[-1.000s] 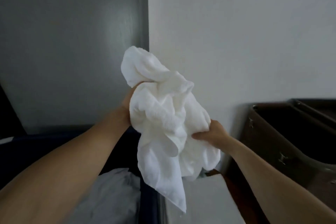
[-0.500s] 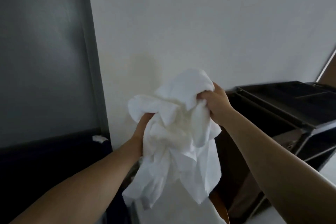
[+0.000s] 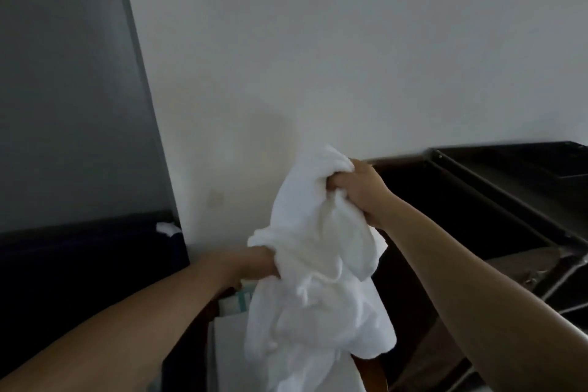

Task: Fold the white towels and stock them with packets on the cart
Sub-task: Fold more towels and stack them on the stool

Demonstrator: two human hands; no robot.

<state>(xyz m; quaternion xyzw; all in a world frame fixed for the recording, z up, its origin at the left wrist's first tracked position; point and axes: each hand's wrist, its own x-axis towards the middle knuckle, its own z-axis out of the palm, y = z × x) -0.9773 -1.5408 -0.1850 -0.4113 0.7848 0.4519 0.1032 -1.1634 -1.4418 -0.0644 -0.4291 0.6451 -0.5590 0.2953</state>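
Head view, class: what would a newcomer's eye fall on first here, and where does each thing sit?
The crumpled white towel at centre stands out first, bright in the dim room and hanging unfolded. Both hands grip it: the right hand at its top, the left hand lower on its left side. To the right, against the pale wall, stands a dark cart.

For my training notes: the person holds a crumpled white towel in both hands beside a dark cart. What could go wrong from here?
The white towel is bunched between the left hand and right hand, so a fold started now may come out uneven. Its hanging end may drag over the pale surface below.
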